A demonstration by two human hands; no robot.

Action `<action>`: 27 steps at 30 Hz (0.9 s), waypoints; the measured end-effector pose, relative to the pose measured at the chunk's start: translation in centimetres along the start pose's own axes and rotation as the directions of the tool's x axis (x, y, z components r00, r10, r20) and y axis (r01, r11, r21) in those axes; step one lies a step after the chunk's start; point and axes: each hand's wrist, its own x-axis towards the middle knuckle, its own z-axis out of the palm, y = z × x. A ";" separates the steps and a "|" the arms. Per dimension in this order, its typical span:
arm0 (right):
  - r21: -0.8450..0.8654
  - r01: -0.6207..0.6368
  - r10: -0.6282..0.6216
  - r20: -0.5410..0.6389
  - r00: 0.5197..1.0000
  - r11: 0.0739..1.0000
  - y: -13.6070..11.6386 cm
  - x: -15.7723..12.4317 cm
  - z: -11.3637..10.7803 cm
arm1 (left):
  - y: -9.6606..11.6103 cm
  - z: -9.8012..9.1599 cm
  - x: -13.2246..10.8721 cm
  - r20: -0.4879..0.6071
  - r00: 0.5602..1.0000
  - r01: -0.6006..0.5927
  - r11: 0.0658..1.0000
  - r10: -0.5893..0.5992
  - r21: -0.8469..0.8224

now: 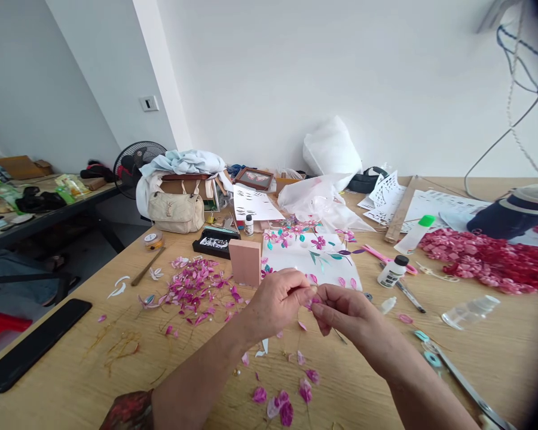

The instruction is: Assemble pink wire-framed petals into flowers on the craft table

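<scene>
White wall backs a pale wooden tabletop. Leftmost lies a long black strip, then loose magenta petals, then an upright pinkish block. Centrally, the left hand and right hand meet above the tabletop, each grip pinched on a small purple-pink petal between the fingertips. Rightward come pink-handled scissors, a black-capped bottle and crumpled crimson-and-pink fabric flowers.

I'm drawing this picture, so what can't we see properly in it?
All in the head view:
- Pink piece: mostly covered by the left hand and right hand pinching it.
- Nearer black-capped bottle: its writing is too small to read.
- Red flower pile: cut off by the right edge.
</scene>
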 end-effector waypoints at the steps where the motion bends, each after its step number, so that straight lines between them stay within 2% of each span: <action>1: -0.006 0.005 -0.005 -0.006 1.000 1.000 0.1 0.0 0.0 | -0.2 0.2 0.1 -0.032 0.999 0.003 1.000 -0.003 0.010; 4: 0.005 0.023 -0.023 -0.024 0.999 1.000 0.3 0.0 0.1 | -0.5 0.5 0.2 -0.062 0.995 0.076 0.995 -0.080 -0.063; 8: 0.059 0.019 -0.017 -0.034 0.999 0.998 0.2 0.1 0.2 | -0.5 0.2 0.3 0.006 0.984 0.177 0.963 -0.180 -0.201; 10: 0.084 0.007 -0.003 -0.041 0.999 0.996 0.0 0.0 0.2 | -0.3 -0.2 0.2 0.011 0.983 0.180 0.950 -0.184 -0.256; 13: 0.098 -0.004 0.010 -0.055 0.998 0.995 -0.3 0.0 0.3 | -0.1 -0.7 0.1 -0.038 0.989 0.123 0.937 -0.144 -0.328; 15: 0.110 -0.002 0.009 -0.056 0.998 0.994 -0.3 0.1 0.3 | 0.0 -0.8 -0.1 -0.018 0.994 0.092 0.943 -0.103 -0.321; 18: 0.098 0.004 0.001 -0.051 0.999 0.995 -0.2 0.1 0.3 | 0.2 -0.7 -0.2 0.053 0.995 0.093 0.977 -0.084 -0.192; 22: -0.013 0.014 -0.015 -0.048 0.999 1.000 0.3 0.1 0.3 | 0.0 -0.1 -0.1 -0.004 0.999 0.054 0.998 -0.054 -0.025; 24: -0.071 0.032 -0.036 -0.050 0.998 0.997 0.4 0.0 0.2 | -0.2 0.2 0.0 -0.038 0.999 0.033 0.999 -0.034 -0.031; 27: -0.098 0.051 -0.055 -0.047 0.997 0.994 0.4 0.0 0.2 | -0.6 0.4 0.0 0.000 0.994 0.107 0.980 -0.109 -0.169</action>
